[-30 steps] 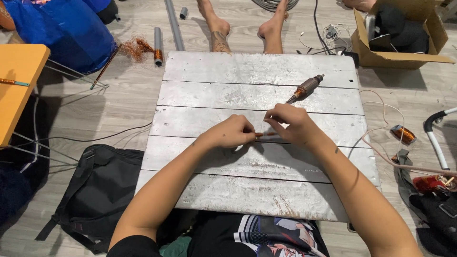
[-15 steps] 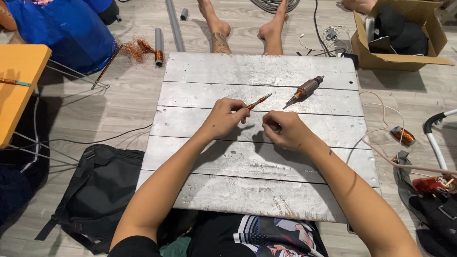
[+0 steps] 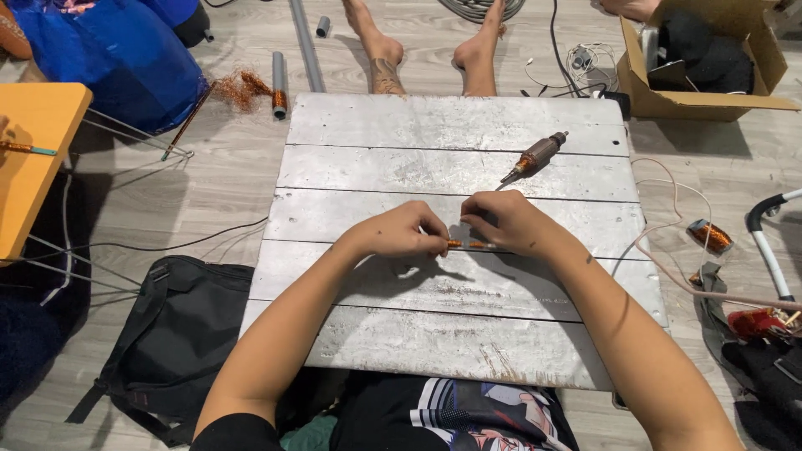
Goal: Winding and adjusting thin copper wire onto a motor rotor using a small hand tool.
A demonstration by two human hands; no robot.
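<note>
Brought back together since half a second ago: left hand (image 3: pixel 401 234) and right hand (image 3: pixel 501 221) now meet over middle of board, copper piece lowered from its raised tilt to lying level between them. Both pinching one thin copper-coloured rod (image 3: pixel 464 245), one hand at each end, fingertips closed on it just above the planks.

Count: one rod, one motor armature (image 3: pixel 535 156) lying far right on board, well apart from hands. Two grey tubes (image 3: pixel 278 82) on floor far left, one cardboard box (image 3: pixel 685 63) far right, one black bag (image 3: pixel 180 334) near left, one orange table (image 3: pixel 33 159) at left edge.

Surface: whitewashed plank board (image 3: pixel 451 125), five planks, scuffed; pale wood-look floor, loose cables around.

Another person's two bare feet (image 3: pixel 384 58) at far edge, rest cut off. Rod's middle only visible; ends hidden by fingers. Box contents dark, unclear.
</note>
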